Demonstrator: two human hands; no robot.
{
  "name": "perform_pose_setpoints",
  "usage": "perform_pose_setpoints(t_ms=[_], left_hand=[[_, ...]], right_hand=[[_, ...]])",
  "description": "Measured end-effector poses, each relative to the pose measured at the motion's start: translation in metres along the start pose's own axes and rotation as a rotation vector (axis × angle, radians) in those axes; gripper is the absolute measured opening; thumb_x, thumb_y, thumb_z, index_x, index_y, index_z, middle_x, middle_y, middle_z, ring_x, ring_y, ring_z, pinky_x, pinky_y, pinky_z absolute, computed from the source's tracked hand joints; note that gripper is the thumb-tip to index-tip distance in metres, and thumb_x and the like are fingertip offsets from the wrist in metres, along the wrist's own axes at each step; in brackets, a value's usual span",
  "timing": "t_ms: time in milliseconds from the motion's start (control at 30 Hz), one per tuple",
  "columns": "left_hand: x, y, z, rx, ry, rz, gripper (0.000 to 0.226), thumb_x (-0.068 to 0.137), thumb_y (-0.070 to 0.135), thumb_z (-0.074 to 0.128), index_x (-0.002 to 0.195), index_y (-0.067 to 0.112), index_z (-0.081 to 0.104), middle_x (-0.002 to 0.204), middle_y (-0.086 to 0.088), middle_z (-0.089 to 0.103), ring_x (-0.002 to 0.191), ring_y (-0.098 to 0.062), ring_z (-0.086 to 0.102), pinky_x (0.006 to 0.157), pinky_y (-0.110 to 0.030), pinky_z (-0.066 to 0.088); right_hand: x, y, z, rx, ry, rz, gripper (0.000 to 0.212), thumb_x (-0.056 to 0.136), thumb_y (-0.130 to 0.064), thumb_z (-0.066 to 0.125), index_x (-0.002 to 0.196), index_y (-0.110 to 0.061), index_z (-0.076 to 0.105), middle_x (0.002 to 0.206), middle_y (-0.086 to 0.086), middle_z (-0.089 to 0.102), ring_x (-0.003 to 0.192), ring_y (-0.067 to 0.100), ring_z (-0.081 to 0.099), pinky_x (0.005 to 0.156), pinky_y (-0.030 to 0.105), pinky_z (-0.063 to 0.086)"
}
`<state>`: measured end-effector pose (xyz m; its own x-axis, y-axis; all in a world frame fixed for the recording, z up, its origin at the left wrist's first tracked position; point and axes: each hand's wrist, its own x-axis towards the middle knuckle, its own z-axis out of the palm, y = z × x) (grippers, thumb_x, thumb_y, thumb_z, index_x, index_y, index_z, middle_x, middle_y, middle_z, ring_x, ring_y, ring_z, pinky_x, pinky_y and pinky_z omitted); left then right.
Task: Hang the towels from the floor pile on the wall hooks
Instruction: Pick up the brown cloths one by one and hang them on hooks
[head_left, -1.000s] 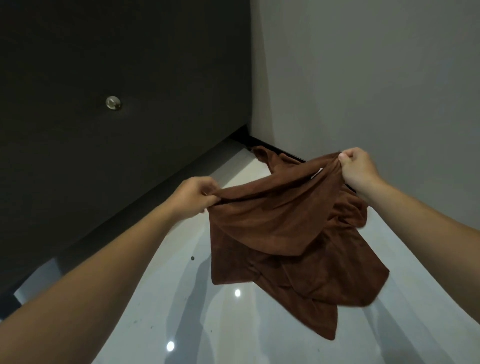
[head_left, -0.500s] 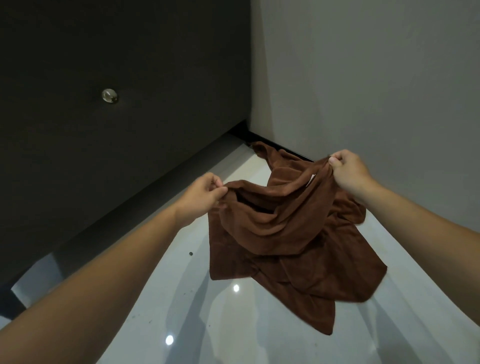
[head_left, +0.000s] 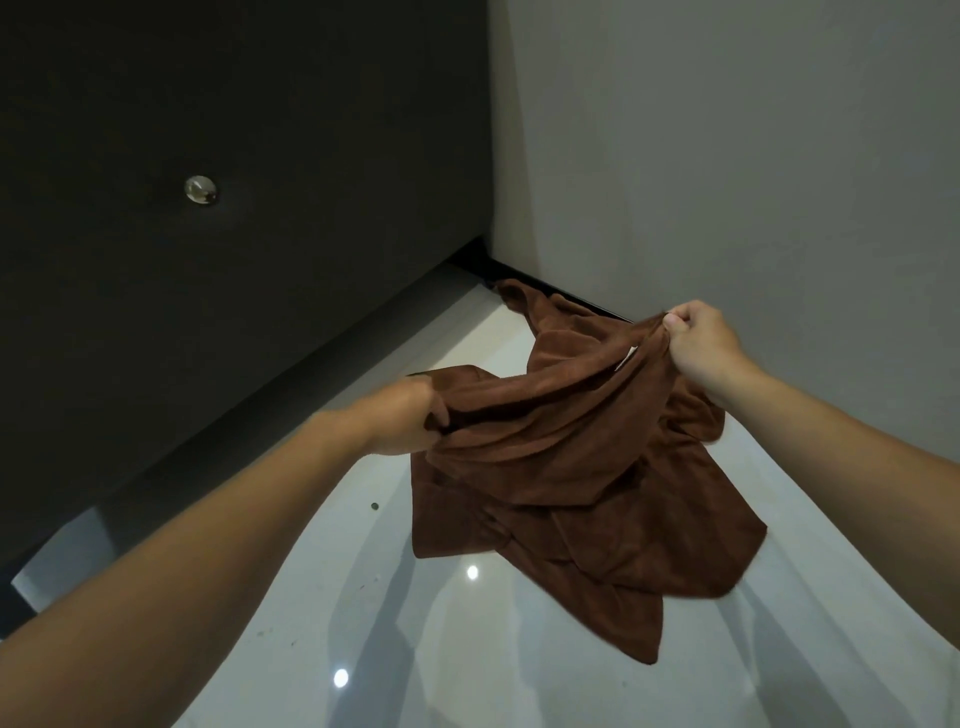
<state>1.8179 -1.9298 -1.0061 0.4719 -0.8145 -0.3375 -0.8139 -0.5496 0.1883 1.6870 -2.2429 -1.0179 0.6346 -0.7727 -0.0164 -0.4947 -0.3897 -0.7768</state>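
Observation:
A brown towel (head_left: 561, 457) hangs slack between my two hands above the glossy white floor. My left hand (head_left: 410, 415) grips its left edge, fingers curled into the cloth. At the upper right my right hand (head_left: 701, 348) pinches the top edge, near a small white label (head_left: 626, 358). More brown towel cloth (head_left: 540, 306) lies on the floor in the corner behind it; where the held towel ends and the pile begins I cannot tell. A round metal hook (head_left: 201, 190) sticks out of the dark wall at the upper left, well away from both hands.
The dark wall (head_left: 260, 130) and a grey wall (head_left: 753, 156) meet in a corner ahead. The white floor (head_left: 467, 665) reflects ceiling lights. A small dark speck (head_left: 374, 505) lies on the floor left of the towel.
My left hand has dropped lower and shifted its hold along the towel's edge, so the cloth sags and bunches more. The right hand stays about where it was.

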Motion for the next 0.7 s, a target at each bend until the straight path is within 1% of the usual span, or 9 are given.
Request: perform_pose_setpoints(t_ms=[100, 200, 300, 400, 500, 567, 600, 667, 700], left_hand=[[-0.002, -0.006, 0.009, 0.215, -0.082, -0.016, 0.015, 0.093, 0.024, 0.059, 0.1, 0.026, 0.071, 0.109, 0.003, 0.054, 0.09, -0.018, 0.057, 0.079, -0.038, 0.054], [-0.003, -0.004, 0.013, 0.357, -0.087, -0.01, 0.025, 0.097, 0.038, 0.05, 0.107, 0.025, 0.068, 0.103, 0.004, 0.053, 0.09, -0.016, 0.054, 0.079, -0.034, 0.053], [-0.005, -0.002, 0.011, 0.358, -0.087, 0.027, 0.029, 0.095, 0.049, 0.05, 0.109, 0.028, 0.063, 0.104, 0.004, 0.049, 0.096, -0.015, 0.049, 0.081, -0.031, 0.049], [-0.005, -0.007, 0.007, 0.178, -0.005, 0.072, 0.023, 0.086, 0.052, 0.062, 0.091, 0.029, 0.06, 0.108, 0.006, 0.045, 0.103, -0.013, 0.042, 0.085, -0.03, 0.047], [-0.003, -0.008, 0.001, -0.233, 0.069, 0.051, 0.021, 0.083, 0.039, 0.072, 0.08, 0.021, 0.063, 0.11, 0.009, 0.043, 0.107, -0.01, 0.039, 0.087, -0.021, 0.041], [-0.004, -0.004, -0.006, -0.507, 0.137, 0.042, 0.019, 0.084, 0.033, 0.073, 0.078, 0.016, 0.066, 0.11, 0.009, 0.047, 0.106, -0.007, 0.046, 0.082, -0.014, 0.04], [-0.005, -0.003, -0.009, -0.603, 0.169, 0.046, 0.021, 0.086, 0.03, 0.071, 0.077, 0.012, 0.068, 0.11, 0.007, 0.049, 0.104, -0.006, 0.05, 0.081, -0.014, 0.041], [-0.007, -0.002, -0.015, -0.628, 0.232, 0.078, 0.024, 0.089, 0.029, 0.066, 0.075, 0.01, 0.071, 0.11, 0.006, 0.054, 0.104, -0.007, 0.052, 0.085, -0.02, 0.043], [-0.007, -0.001, -0.016, -0.591, 0.267, 0.091, 0.023, 0.09, 0.029, 0.064, 0.075, 0.014, 0.072, 0.111, 0.009, 0.055, 0.107, -0.008, 0.05, 0.087, -0.023, 0.042]], right_hand=[[-0.001, 0.004, -0.003, -0.053, 0.017, -0.017, 0.013, 0.101, -0.018, 0.043, 0.097, -0.014, 0.054, 0.096, 0.007, 0.056, 0.093, 0.023, 0.05, 0.079, 0.027, 0.034], [-0.001, 0.005, -0.004, -0.07, 0.062, -0.003, 0.016, 0.101, -0.016, 0.042, 0.102, -0.01, 0.058, 0.097, 0.006, 0.055, 0.091, 0.022, 0.048, 0.078, 0.025, 0.032], [0.005, 0.006, -0.01, -0.035, 0.111, 0.042, 0.015, 0.101, -0.016, 0.042, 0.098, -0.011, 0.056, 0.097, 0.007, 0.055, 0.095, 0.025, 0.052, 0.078, 0.028, 0.037], [0.007, 0.012, -0.015, -0.048, 0.119, 0.078, 0.017, 0.101, -0.015, 0.042, 0.102, -0.008, 0.057, 0.106, 0.013, 0.059, 0.102, 0.029, 0.054, 0.082, 0.029, 0.037], [0.004, 0.02, -0.018, -0.06, 0.108, 0.091, 0.014, 0.101, -0.015, 0.042, 0.099, -0.01, 0.055, 0.111, 0.017, 0.06, 0.108, 0.033, 0.055, 0.087, 0.033, 0.04], [0.003, 0.021, -0.019, -0.067, 0.09, 0.086, 0.012, 0.101, -0.015, 0.042, 0.096, -0.013, 0.052, 0.105, 0.013, 0.058, 0.106, 0.032, 0.054, 0.084, 0.031, 0.038], [0.004, 0.021, -0.02, -0.064, 0.084, 0.081, 0.012, 0.101, -0.016, 0.041, 0.096, -0.013, 0.052, 0.104, 0.012, 0.056, 0.104, 0.031, 0.054, 0.082, 0.03, 0.036], [0.004, 0.018, -0.021, -0.066, 0.083, 0.069, 0.013, 0.102, -0.016, 0.041, 0.098, -0.011, 0.053, 0.105, 0.014, 0.057, 0.103, 0.031, 0.053, 0.081, 0.029, 0.035], [0.003, 0.018, -0.022, -0.07, 0.082, 0.064, 0.015, 0.102, -0.016, 0.041, 0.1, -0.01, 0.054, 0.107, 0.015, 0.058, 0.105, 0.032, 0.053, 0.081, 0.029, 0.034]])
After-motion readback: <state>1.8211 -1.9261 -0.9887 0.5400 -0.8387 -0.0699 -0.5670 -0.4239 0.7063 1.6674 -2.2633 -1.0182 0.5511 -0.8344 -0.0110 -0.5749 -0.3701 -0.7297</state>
